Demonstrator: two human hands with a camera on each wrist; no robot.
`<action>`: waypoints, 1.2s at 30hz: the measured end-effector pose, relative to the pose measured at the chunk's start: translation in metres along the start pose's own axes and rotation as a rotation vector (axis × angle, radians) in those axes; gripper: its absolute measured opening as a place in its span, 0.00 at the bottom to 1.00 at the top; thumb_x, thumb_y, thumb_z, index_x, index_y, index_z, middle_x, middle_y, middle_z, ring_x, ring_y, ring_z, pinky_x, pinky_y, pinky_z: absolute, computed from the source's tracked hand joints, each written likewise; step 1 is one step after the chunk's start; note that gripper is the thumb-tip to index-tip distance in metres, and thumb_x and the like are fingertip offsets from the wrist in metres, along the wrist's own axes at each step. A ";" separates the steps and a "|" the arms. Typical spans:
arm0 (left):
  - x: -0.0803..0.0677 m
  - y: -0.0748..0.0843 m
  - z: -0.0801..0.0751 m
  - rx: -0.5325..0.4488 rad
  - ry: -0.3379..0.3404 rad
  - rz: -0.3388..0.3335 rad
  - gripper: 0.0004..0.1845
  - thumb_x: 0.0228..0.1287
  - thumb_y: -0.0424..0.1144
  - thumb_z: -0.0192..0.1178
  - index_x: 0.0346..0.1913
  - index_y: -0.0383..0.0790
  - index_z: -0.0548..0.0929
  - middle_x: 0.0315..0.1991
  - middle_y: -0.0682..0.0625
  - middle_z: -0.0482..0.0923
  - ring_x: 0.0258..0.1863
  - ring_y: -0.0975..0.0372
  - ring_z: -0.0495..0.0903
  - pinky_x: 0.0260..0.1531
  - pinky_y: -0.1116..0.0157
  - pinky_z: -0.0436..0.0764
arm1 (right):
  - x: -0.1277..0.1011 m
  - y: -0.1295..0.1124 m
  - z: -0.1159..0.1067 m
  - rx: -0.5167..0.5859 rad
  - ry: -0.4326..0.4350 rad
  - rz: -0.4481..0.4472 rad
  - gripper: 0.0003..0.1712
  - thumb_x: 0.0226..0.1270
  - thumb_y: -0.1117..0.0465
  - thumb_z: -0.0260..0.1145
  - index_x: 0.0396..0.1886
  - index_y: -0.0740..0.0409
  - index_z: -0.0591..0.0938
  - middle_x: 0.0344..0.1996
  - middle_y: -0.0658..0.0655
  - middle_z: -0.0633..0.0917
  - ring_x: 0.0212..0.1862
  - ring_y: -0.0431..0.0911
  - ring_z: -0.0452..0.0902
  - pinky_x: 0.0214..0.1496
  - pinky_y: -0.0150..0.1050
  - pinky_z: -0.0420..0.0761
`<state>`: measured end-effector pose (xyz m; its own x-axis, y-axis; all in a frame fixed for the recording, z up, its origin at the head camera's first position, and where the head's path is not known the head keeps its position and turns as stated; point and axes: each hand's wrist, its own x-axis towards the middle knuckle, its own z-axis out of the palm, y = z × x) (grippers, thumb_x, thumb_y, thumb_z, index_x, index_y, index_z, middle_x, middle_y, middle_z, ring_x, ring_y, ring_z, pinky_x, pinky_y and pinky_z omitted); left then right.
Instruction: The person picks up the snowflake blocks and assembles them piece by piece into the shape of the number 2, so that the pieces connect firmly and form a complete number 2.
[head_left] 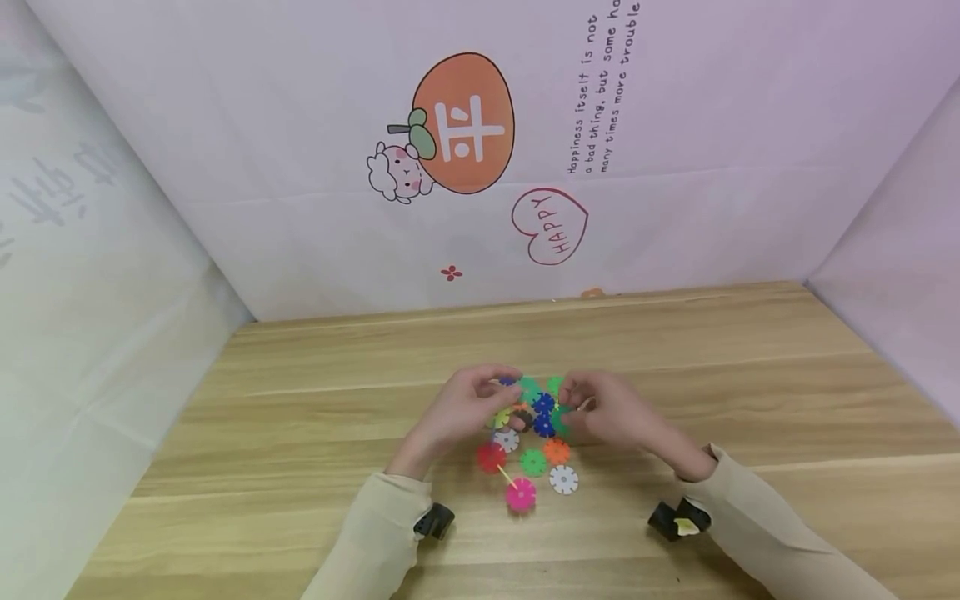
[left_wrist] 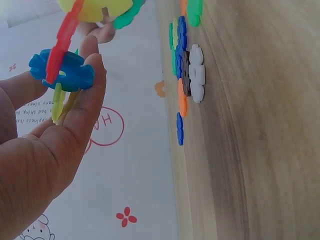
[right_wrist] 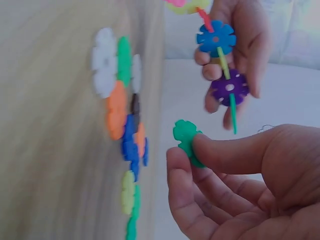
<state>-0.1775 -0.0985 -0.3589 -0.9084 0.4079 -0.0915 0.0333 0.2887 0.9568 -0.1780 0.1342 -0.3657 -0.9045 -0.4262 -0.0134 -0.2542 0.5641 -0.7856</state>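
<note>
My left hand holds a chain of slotted plastic snowflake discs. In the right wrist view the chain shows a blue disc, a yellow disc seen edge-on, a purple disc and a green disc on edge at its lower end. A red disc slots into the blue one, close to my left fingertips. Between thumb and forefinger, my right hand pinches a single green snowflake disc, apart from the chain's green end.
Loose snowflake discs lie on the wooden table beneath and in front of my hands, among them a white disc, a light green disc, an orange disc and a dark blue disc. A printed white sheet stands behind the table.
</note>
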 end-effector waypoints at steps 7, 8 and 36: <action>-0.001 0.002 0.000 -0.053 -0.012 -0.008 0.20 0.70 0.44 0.57 0.61 0.42 0.76 0.48 0.41 0.83 0.36 0.54 0.86 0.54 0.55 0.75 | 0.002 -0.014 -0.002 0.018 0.118 -0.052 0.09 0.56 0.72 0.69 0.32 0.61 0.77 0.27 0.54 0.82 0.27 0.45 0.79 0.30 0.37 0.81; -0.001 0.002 0.000 -0.059 -0.013 -0.011 0.20 0.70 0.44 0.57 0.61 0.43 0.76 0.48 0.40 0.82 0.35 0.53 0.86 0.54 0.55 0.75 | 0.002 -0.016 -0.003 0.008 0.135 -0.062 0.09 0.55 0.72 0.69 0.32 0.61 0.77 0.27 0.54 0.82 0.27 0.44 0.79 0.30 0.36 0.81; 0.002 -0.004 0.001 -0.034 0.001 0.049 0.21 0.70 0.42 0.56 0.60 0.35 0.76 0.47 0.40 0.83 0.42 0.56 0.84 0.52 0.59 0.77 | 0.006 -0.018 0.012 -0.129 0.331 -0.285 0.09 0.52 0.74 0.72 0.29 0.59 0.83 0.26 0.54 0.86 0.29 0.44 0.84 0.31 0.35 0.84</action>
<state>-0.1787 -0.0983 -0.3634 -0.9064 0.4202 -0.0439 0.0637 0.2387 0.9690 -0.1748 0.1124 -0.3588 -0.8477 -0.3403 0.4070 -0.5305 0.5492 -0.6457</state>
